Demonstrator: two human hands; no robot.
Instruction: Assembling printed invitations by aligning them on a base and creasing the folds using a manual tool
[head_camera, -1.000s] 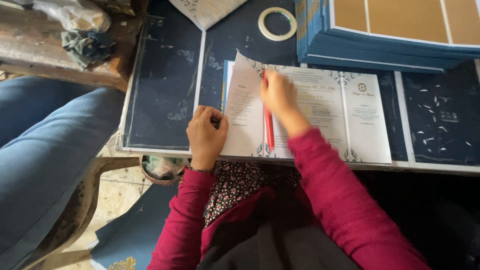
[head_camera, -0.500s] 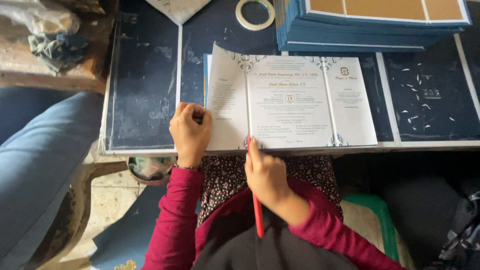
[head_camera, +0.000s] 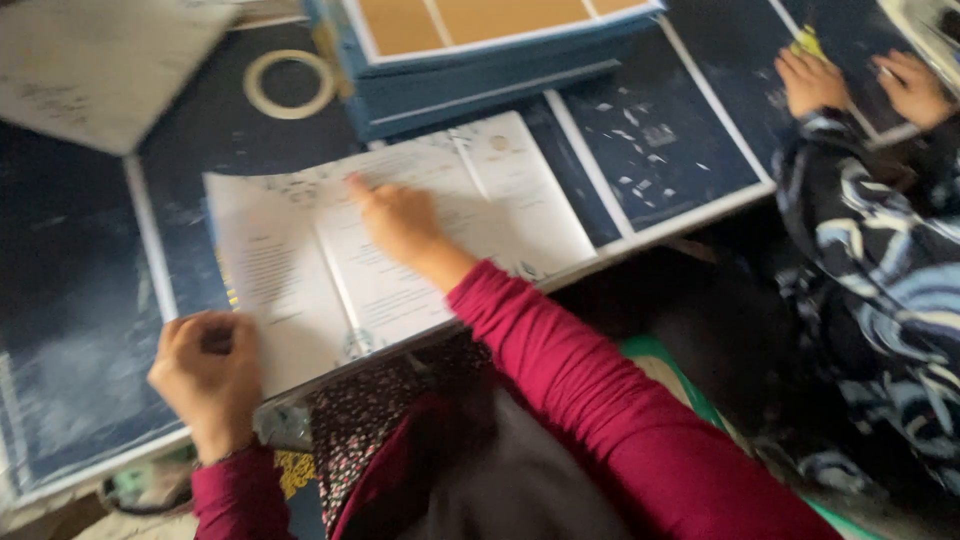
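Looks like smoothing the open white tri-fold paper card (head_camera: 400, 250) on the dark worktop (head_camera: 80, 330): right hand (head_camera: 400, 222) flat on its middle, left hand (head_camera: 205, 375) fisted at its lower-left corner. Next it probably needs a firm crease.

Right hand (head_camera: 400, 222) back onto white folded card (head_camera: 390, 240).

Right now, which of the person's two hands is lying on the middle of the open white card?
The right hand lies flat on the middle of the unfolded white card. The left hand is curled at the card's near-left corner instead.
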